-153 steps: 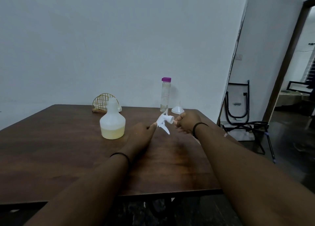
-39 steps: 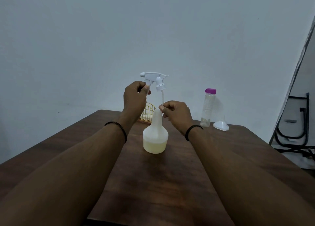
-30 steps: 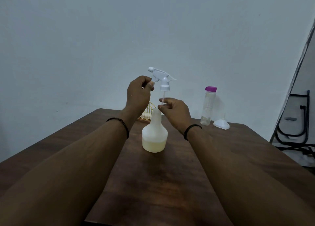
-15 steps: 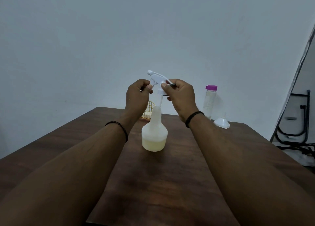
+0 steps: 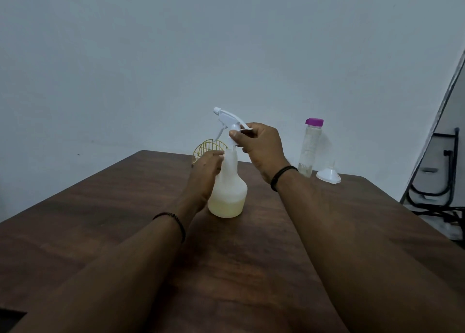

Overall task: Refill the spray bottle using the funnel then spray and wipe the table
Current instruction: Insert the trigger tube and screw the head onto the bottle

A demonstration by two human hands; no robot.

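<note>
Right now, from the head camera, I see the spray bottle (image 5: 227,194) standing upright on the dark wooden bench (image 5: 125,207), about mid-bench, with pale yellow liquid filling its lower part. My left hand (image 5: 205,174) rests against the bottle's left side, fingers curved along the shoulder and neck — they look wrapped on it, though the far side of the grip is hidden. My right hand (image 5: 260,146) is raised above the bottle's mouth and pinches the white trigger sprayer head (image 5: 227,119) at its collar between thumb and fingers; the nozzle points left and away from me, and the trigger lever hangs below it. The sprayer's tube runs down into the bottle's neck, with the collar held just above the opening, not seated on it. So the two hands are apart, one low on the bottle, one high on the sprayer head.

Farther back on the right, near the wall, stands a clear bottle with a purple cap (image 5: 310,146), and just beside it the white funnel (image 5: 328,174) sits wide end down, spout up. Behind the left hand a yellow wire holder (image 5: 207,148) shows partly.
</note>
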